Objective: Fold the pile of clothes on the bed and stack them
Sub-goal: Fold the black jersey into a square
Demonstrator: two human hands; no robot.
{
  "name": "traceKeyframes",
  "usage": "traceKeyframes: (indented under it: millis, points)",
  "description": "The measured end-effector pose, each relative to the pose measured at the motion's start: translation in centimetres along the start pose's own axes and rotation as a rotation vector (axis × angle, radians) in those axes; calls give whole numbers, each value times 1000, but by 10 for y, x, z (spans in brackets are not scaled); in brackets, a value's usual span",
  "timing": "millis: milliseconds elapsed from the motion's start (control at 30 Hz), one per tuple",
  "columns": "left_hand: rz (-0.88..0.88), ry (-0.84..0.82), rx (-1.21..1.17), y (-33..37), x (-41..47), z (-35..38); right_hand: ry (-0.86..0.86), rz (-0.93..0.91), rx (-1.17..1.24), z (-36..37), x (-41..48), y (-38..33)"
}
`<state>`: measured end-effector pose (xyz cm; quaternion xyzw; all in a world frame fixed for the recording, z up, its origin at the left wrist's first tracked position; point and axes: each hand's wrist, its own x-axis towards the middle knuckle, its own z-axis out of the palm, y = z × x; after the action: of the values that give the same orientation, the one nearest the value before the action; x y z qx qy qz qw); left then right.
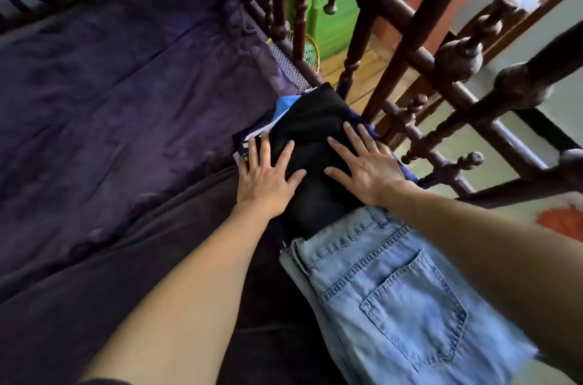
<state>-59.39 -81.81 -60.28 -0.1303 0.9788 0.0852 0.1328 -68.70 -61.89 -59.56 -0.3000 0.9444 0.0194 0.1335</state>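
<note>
Here: purple bedsheet (pixel 126 85), rumpled, covering the bed. Dark turned-wood railing (pixel 410 47) along the bed's right edge, just beside the stack. Green door (pixel 334 6) beyond the railing. Light-blue jeans (pixel 394 290), back pocket up, nearest the camera, waistband touching the black garment's near edge. Stack of folded clothes (pixel 249 136): blue, white and dark layers, black garment (pixel 315 119) on top. Left hand (pixel 268 175) and right hand (pixel 367 165) both flat on the black garment, fingers straight and spread, gripping nothing.
</note>
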Motion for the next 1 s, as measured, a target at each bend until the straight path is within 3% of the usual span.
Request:
traceKeyframes:
  millis: [200,433,600,833,1000]
  points:
    - [-98,82,-114,8,-87,-35,-193,90,-16,-40,-47,-6]
    - [-369,-57,-347,7,-294,-23,62,-87,60,-82,-168,-54]
    - [-581,-30,-393,-15,-450,-13,-5,-357,155,-88,-255,-141]
    - [-899,199,-449,-80,-632,-25,-66,-698,109,-94,-339,-294]
    - [-1085,253,-476,-141,-754,-19,-104,-864,105,-92,-392,-422]
